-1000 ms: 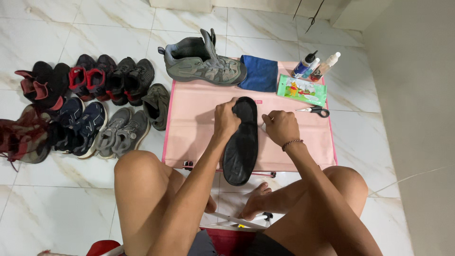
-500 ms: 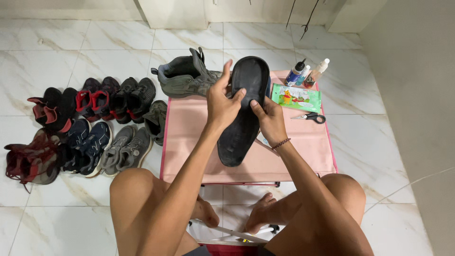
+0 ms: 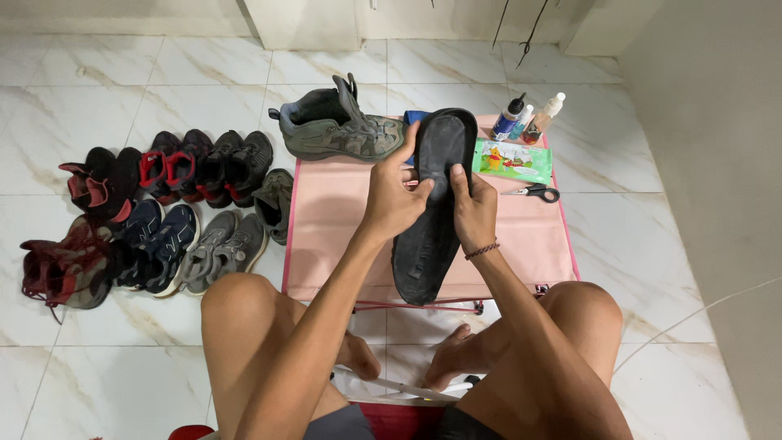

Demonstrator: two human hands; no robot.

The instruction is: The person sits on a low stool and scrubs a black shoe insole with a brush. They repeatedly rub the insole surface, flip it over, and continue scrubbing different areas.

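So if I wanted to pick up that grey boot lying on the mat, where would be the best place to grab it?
Probably at the ankle collar. The grey boot lies at the far left corner of the pink mat, its opening facing up with a pull tab standing at the back. Come from above and pinch the collar rim or that tab; the sole looks too wide for one hand, and the other shoes sit well clear.

Seated with bare knees spread wide, both forearms reaching forward and converging at the middle. Left hand (image 3: 393, 195) raised, fingers curled, thumb pressed forward in a firm grasp. Right hand (image 3: 474, 213) just beside it, fingers extended upward, a thin cord bracelet at the wrist; grip probably lighter, palm hidden.
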